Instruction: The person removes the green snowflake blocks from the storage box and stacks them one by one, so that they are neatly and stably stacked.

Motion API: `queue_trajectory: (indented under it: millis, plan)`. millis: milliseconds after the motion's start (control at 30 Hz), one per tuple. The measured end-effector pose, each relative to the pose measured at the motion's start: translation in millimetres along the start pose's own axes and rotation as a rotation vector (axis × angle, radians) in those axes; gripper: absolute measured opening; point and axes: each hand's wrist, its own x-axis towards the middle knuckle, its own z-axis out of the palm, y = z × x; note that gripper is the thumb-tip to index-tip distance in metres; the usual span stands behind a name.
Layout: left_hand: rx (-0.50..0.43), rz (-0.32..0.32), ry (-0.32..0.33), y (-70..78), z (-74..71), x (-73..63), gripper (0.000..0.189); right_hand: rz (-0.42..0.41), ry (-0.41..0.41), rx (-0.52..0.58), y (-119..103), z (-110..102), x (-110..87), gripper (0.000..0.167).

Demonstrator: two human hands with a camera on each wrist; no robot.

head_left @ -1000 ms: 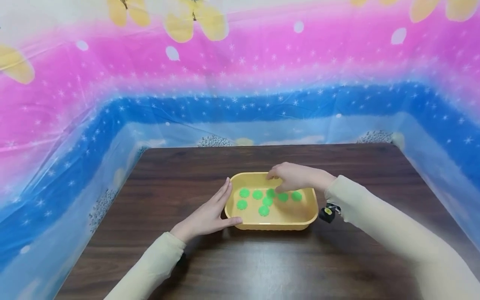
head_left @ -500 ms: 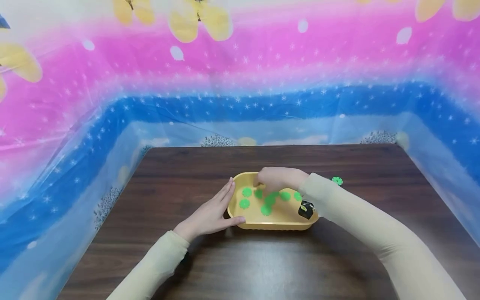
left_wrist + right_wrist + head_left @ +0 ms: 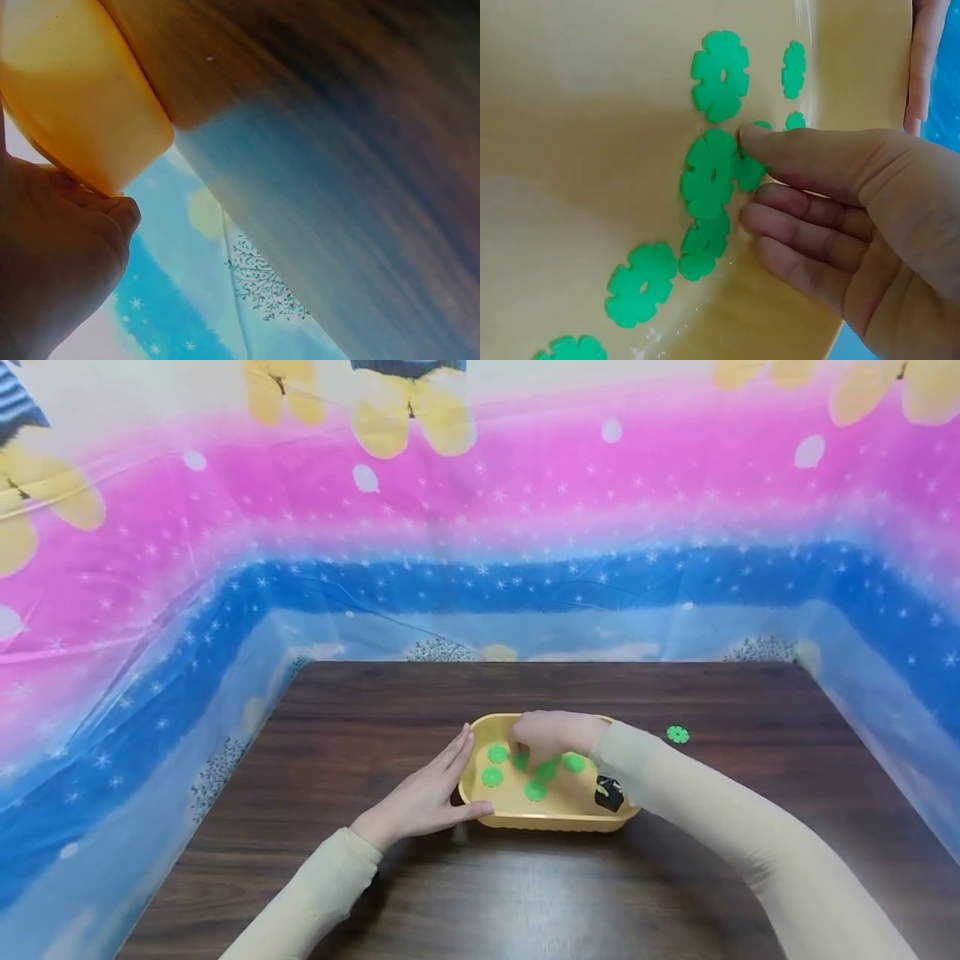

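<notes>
A yellow plastic tray [image 3: 547, 823] stands on the table with several green snowflake-shaped discs lying in it. My left hand [image 3: 420, 800] braces its left end, fingers straight along the outside and thumb laid over the front rim. My right hand [image 3: 553, 733] reaches down into the tray. In the right wrist view, thumb and fingers pinch at one green snowflake disc [image 3: 751, 171], partly covered by the thumb; the index finger is hidden. Other discs [image 3: 720, 75] lie close beside it, some overlapping. The left wrist view shows the left hand [image 3: 60, 247] against the tray's outer wall.
One green disc [image 3: 677, 734] lies on the dark wooden table [image 3: 360, 710], right of the tray and beyond the right sleeve. A black camera [image 3: 609, 793] on the right wrist hangs over the tray's right end. A patterned cloth [image 3: 480, 585] surrounds the table's back and sides.
My right hand has moved left and lower into the tray, onto a disc. The green disc on the table at right has come into sight from behind the arm. The left hand stays put.
</notes>
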Motion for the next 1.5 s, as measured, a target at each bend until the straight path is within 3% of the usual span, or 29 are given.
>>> queue_trajectory:
  millis: [333,600,767,967,1233,1500]
  plan:
    - [0.010,0.015,0.025,4.5,0.4,-0.1,0.107,0.028,-0.045,0.181,4.1,8.2,-2.3,0.020]
    - [0.018,-0.005,0.027,4.3,-0.7,-1.6,0.106,-0.044,-0.012,0.207,5.6,5.9,-2.0,0.019]
    - [0.010,-0.013,0.021,4.6,-0.8,-1.2,0.106,-0.126,0.077,0.214,7.7,-4.6,-5.5,0.011]
    - [0.002,-0.019,0.019,4.0,0.0,-1.3,0.107,-0.156,0.199,0.257,9.1,-18.9,-12.0,0.009]
    - [-0.013,-0.020,0.017,4.3,-0.4,-0.9,0.106,-0.083,0.340,0.358,10.8,-30.2,-29.4,0.007]
    - [-0.023,-0.019,0.014,3.8,0.1,-0.9,0.107,-0.006,0.457,0.538,24.8,-39.1,-54.7,0.006]
